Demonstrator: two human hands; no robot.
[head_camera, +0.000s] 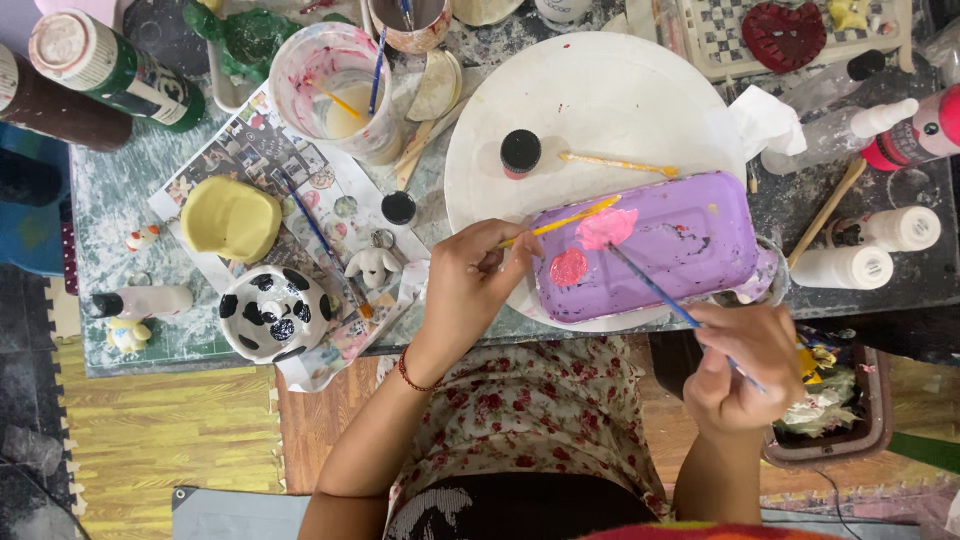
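Note:
A purple-painted rectangular box (668, 250) lies on a round white board (590, 100) at the table's front edge, with two pink blobs of paint on its left part. My left hand (468, 285) holds a yellow-handled brush (562, 224) that points right across the box's left end. My right hand (738, 365), below the table edge, grips a blue-handled brush (655, 290) whose tip touches the upper pink blob (606, 229).
Another brush (620, 164) and a small black-capped jar (520, 152) lie on the board. A paint-stained water cup (340, 90), a yellow clay piece (232, 218), a black-spotted white bowl (274, 312), small figurines and several paint bottles (855, 265) crowd the grey table.

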